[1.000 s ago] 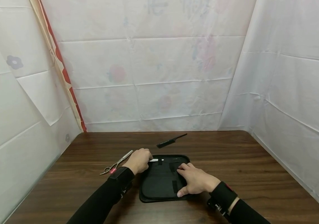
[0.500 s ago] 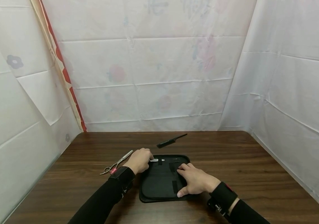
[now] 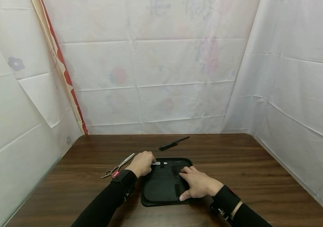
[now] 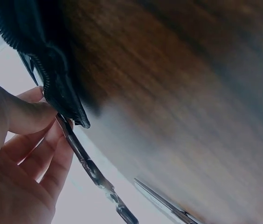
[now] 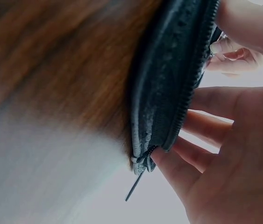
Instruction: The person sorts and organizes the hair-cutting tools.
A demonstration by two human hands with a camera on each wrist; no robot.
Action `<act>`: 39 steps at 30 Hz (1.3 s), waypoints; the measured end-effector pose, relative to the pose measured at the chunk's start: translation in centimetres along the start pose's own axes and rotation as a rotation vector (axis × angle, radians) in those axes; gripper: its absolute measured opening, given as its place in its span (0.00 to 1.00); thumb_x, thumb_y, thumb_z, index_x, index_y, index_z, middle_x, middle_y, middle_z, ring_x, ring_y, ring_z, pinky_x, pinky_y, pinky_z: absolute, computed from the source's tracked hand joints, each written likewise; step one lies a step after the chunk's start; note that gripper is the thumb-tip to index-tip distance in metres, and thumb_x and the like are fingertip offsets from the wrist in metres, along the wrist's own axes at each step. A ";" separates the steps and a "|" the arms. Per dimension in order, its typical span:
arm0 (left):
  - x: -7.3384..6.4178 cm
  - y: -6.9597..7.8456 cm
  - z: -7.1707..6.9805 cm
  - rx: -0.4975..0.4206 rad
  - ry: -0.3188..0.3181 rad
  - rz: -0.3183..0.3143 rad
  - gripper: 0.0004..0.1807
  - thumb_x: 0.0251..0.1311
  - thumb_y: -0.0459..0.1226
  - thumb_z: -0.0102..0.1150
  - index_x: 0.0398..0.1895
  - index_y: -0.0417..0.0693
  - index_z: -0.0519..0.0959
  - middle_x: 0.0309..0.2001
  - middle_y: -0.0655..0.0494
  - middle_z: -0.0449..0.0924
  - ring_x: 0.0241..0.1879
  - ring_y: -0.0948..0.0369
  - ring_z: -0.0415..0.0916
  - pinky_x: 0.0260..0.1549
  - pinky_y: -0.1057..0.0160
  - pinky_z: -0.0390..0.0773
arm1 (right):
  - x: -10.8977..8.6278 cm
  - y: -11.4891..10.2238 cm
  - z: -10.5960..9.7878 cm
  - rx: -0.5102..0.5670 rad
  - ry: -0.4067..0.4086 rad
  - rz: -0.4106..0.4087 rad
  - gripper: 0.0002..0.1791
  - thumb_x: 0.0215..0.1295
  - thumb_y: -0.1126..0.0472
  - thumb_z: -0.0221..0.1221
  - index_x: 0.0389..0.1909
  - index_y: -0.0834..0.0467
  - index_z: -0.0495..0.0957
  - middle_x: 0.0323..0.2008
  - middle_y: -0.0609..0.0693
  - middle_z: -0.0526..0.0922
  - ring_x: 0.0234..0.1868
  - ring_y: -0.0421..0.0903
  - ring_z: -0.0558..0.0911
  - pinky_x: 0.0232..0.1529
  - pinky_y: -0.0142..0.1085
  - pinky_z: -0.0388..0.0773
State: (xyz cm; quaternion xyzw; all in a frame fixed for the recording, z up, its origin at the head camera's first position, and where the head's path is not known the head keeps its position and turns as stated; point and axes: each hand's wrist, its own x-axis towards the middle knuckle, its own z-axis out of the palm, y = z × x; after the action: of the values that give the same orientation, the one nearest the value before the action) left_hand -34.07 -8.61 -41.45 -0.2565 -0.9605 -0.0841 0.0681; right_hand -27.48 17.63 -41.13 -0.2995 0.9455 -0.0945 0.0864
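A flat black zip case (image 3: 164,186) lies on the wooden table with its lined side up. Between thumb and fingers, my left hand (image 3: 141,164) pinches slim silver scissors (image 3: 161,163) at the far left corner of the case. Their tip passes under a small black loop; the hand hides the rest from above. In the left wrist view the scissors (image 4: 92,168) show edge-on as a dark shiny strip below the fingers. My right hand (image 3: 196,183) rests with spread fingers on the right side of the case. Its fingertips touch the zipped edge (image 5: 183,102) in the right wrist view.
Silver thinning scissors (image 3: 119,166) lie on the table left of my left hand. A black tail comb (image 3: 173,144) sits beyond the case. White printed sheets (image 3: 155,104) hang behind the table and on both sides.
The scissors tip has slid slightly to the right under the loop, and my left hand has edged right with it. My right hand has stayed in place on the case.
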 end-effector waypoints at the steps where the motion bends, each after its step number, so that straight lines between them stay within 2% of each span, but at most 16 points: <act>1: 0.0 0.0 0.0 0.005 0.002 0.000 0.14 0.56 0.24 0.68 0.43 0.46 0.89 0.44 0.51 0.83 0.48 0.50 0.80 0.49 0.52 0.81 | 0.0 0.0 0.0 0.000 0.000 0.001 0.51 0.53 0.34 0.71 0.70 0.62 0.71 0.68 0.55 0.69 0.68 0.54 0.68 0.59 0.51 0.75; 11: 0.4 0.3 0.0 0.027 -0.005 0.004 0.14 0.57 0.24 0.68 0.44 0.47 0.89 0.44 0.52 0.82 0.50 0.50 0.79 0.51 0.51 0.79 | -0.2 0.0 -0.2 0.011 -0.004 0.005 0.50 0.55 0.34 0.71 0.71 0.61 0.71 0.69 0.54 0.69 0.68 0.54 0.68 0.60 0.52 0.75; 25: 0.3 0.4 0.0 0.013 -0.012 0.010 0.14 0.59 0.24 0.66 0.45 0.46 0.89 0.45 0.51 0.83 0.50 0.50 0.79 0.51 0.51 0.80 | -0.1 0.0 -0.2 0.018 -0.018 0.000 0.50 0.56 0.34 0.70 0.71 0.61 0.70 0.69 0.55 0.68 0.68 0.54 0.67 0.60 0.51 0.74; 39: 0.4 0.5 0.2 0.012 0.006 0.026 0.13 0.57 0.24 0.68 0.44 0.46 0.89 0.44 0.51 0.83 0.49 0.50 0.80 0.51 0.51 0.80 | -0.1 -0.1 -0.3 0.015 -0.014 -0.002 0.49 0.56 0.35 0.70 0.71 0.61 0.70 0.69 0.55 0.69 0.68 0.54 0.68 0.60 0.51 0.74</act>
State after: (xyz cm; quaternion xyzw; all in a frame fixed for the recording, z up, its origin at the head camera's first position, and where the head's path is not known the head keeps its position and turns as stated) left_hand -34.18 -7.97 -41.47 -0.2682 -0.9574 -0.0780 0.0735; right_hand -27.35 17.63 -40.82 -0.3004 0.9438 -0.0998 0.0953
